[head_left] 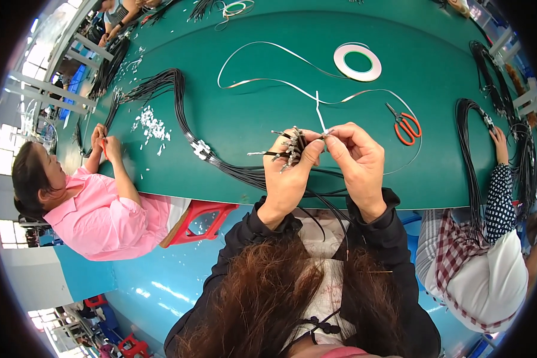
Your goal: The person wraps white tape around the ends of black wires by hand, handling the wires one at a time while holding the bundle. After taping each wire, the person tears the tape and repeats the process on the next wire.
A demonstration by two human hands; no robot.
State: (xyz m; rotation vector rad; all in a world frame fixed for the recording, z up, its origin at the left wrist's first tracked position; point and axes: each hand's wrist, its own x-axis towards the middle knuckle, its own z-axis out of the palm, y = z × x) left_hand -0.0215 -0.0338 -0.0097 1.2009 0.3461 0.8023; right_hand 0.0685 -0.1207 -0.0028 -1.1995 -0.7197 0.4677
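My left hand (290, 176) is closed around the end of a bundle of black cables (244, 173), whose stripped, silvery tips (291, 149) fan out above the fingers. Close beside it, my right hand (358, 164) pinches the narrow white tape (320, 113) against one of the cable ends, and a short piece of it sticks up from between the fingers. Thumbs of both hands nearly meet there. From the hands the bundle runs left over the table, with a white wrap (201, 149) around it. A few cables hang down toward my lap.
On the green table (268, 113) lie a roll of white tape (357, 62) with a long loose strip, orange-handled snips (406, 125) and white scraps (152, 126). A person in pink (107, 215) works at left; another in a checked apron (465, 262) sits right, beside more cables (468, 149).
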